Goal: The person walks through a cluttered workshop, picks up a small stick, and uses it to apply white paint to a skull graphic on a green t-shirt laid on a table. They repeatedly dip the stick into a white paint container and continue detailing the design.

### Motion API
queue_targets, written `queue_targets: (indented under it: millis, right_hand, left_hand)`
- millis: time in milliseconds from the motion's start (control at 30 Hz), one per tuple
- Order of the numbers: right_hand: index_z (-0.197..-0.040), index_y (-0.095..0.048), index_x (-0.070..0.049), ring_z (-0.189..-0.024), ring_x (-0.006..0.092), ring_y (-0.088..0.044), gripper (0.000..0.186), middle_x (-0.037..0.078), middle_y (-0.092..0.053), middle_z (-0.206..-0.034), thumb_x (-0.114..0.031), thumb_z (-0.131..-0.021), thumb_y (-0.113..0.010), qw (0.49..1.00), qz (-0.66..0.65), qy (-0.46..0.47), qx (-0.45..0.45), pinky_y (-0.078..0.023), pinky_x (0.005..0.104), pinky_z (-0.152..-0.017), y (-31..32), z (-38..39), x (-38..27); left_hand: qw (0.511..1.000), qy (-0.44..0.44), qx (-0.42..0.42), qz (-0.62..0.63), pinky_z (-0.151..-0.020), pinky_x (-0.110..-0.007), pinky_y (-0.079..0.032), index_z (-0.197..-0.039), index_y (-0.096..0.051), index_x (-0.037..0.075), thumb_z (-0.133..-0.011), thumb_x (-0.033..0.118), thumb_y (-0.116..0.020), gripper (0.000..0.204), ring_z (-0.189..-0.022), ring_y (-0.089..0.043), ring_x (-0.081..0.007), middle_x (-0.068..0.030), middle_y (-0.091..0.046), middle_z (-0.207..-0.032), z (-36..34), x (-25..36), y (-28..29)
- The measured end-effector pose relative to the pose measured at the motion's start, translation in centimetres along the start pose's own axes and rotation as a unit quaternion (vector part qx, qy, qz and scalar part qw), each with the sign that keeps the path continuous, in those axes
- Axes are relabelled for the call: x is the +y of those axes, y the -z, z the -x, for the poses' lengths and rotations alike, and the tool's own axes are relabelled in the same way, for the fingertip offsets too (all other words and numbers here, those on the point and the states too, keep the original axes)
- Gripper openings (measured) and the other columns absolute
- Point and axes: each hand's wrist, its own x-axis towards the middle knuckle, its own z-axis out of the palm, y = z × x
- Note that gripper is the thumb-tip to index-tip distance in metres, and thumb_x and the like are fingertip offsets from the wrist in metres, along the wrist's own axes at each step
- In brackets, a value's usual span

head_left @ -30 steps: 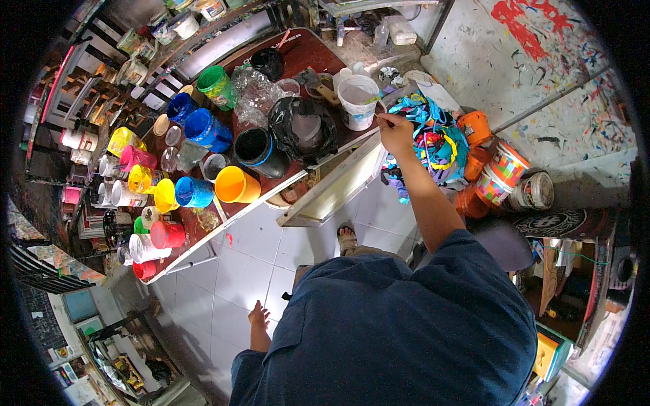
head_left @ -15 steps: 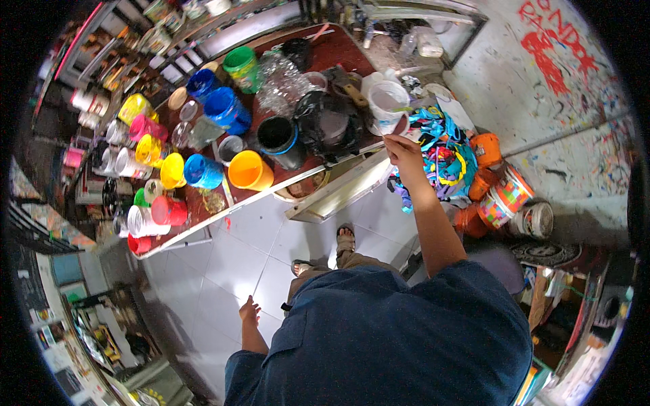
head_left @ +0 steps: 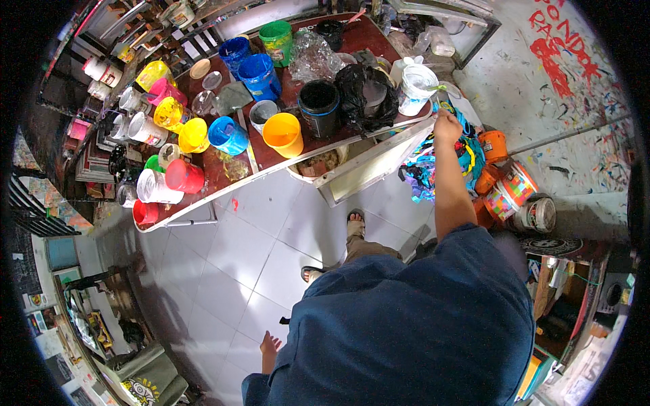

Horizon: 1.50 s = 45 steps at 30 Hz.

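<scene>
My right hand (head_left: 446,126) is closed on something I cannot make out, at the table's right corner, just below a white bucket (head_left: 418,90) with a green item at its rim. A white framed panel (head_left: 374,166) leans below the table edge, its top corner at that hand. Bright blue, yellow and purple scraps (head_left: 428,174) lie in a heap beside it. My left hand (head_left: 269,344) hangs low over the tiled floor, fingers apart and holding nothing. A black bag (head_left: 367,95) and a black bucket (head_left: 318,111) sit left of the white bucket.
The dark red table (head_left: 225,161) carries several coloured buckets and cups. Orange buckets (head_left: 493,145) and a patterned bucket (head_left: 510,191) are stacked by the stained wall on the right. Shelves with tubs (head_left: 101,68) line the back left. An open cabinet (head_left: 562,304) stands at my right side.
The view has shifted, so the table sits higher and further right in the picture. My left foot has come into view. My right hand stays near the white bucket.
</scene>
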Motion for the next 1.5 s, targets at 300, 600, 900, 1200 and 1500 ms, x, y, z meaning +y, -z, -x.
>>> queue_targets:
  millis: [300, 600, 900, 1200, 1500]
  right_hand:
    - [-0.094, -0.079, -0.005, -0.085, 0.0255, -0.073, 0.023, 0.016, -0.076, -0.090, -0.022, -0.081, -0.069, 0.999, 0.046, 0.022, 0.013, -0.055, 0.0344, -0.079, -2.4, -3.2, 1.2]
    - [-0.092, -0.080, -0.006, -0.078, 0.0260, -0.074, 0.023, 0.015, -0.076, -0.083, -0.024, -0.081, -0.070, 0.995, 0.087, 0.056, -0.007, -0.056, 0.0351, -0.077, -1.3, -0.6, -1.8]
    - [-0.093, -0.080, -0.005, -0.082, 0.0246, -0.074, 0.023, 0.015, -0.076, -0.086, -0.023, -0.082, -0.071, 0.998, 0.024, 0.042, -0.035, -0.055, 0.0341, -0.080, -2.9, -1.3, 2.4]
    - [-0.097, -0.080, -0.004, -0.082, 0.0188, -0.071, 0.022, 0.013, -0.077, -0.089, -0.020, -0.083, -0.075, 0.998, 0.003, 0.019, -0.054, -0.054, 0.0311, -0.080, -2.5, -0.5, 1.3]
    - [-0.096, -0.079, -0.001, -0.079, 0.0139, -0.067, 0.020, 0.008, -0.075, -0.086, -0.018, -0.085, -0.076, 0.990, -0.057, 0.012, -0.127, -0.052, 0.0284, -0.077, -2.6, 0.4, 0.5]
  left_hand:
    - [0.998, -0.021, 0.054, -0.008, -0.095, -0.054, -0.038, -0.140, -0.051, 0.006, -0.091, 0.065, -0.058, 0.078, -0.116, -0.060, -0.0286, -0.0141, -0.060, -0.134, 6.5, 5.4, -0.9]
    - [0.997, -0.042, 0.033, -0.062, -0.076, -0.048, -0.041, -0.135, -0.056, 0.008, -0.091, 0.063, -0.059, 0.071, -0.100, -0.065, -0.0242, -0.0123, -0.066, -0.125, 5.9, 9.9, -5.0]
    - [0.995, -0.056, 0.027, -0.074, -0.073, -0.047, -0.042, -0.130, -0.059, 0.007, -0.089, 0.063, -0.063, 0.069, -0.096, -0.068, -0.0243, -0.0110, -0.069, -0.118, 4.9, 11.5, -6.3]
    - [0.995, -0.057, 0.028, -0.082, -0.074, -0.047, -0.043, -0.130, -0.059, 0.007, -0.088, 0.064, -0.064, 0.070, -0.096, -0.068, -0.0238, -0.0102, -0.068, -0.118, 5.0, 12.2, -7.7]
    - [0.997, -0.040, 0.029, -0.062, -0.076, -0.047, -0.042, -0.132, -0.057, 0.007, -0.089, 0.064, -0.062, 0.071, -0.096, -0.066, -0.0243, -0.0113, -0.068, -0.120, 3.3, 11.6, -7.4]
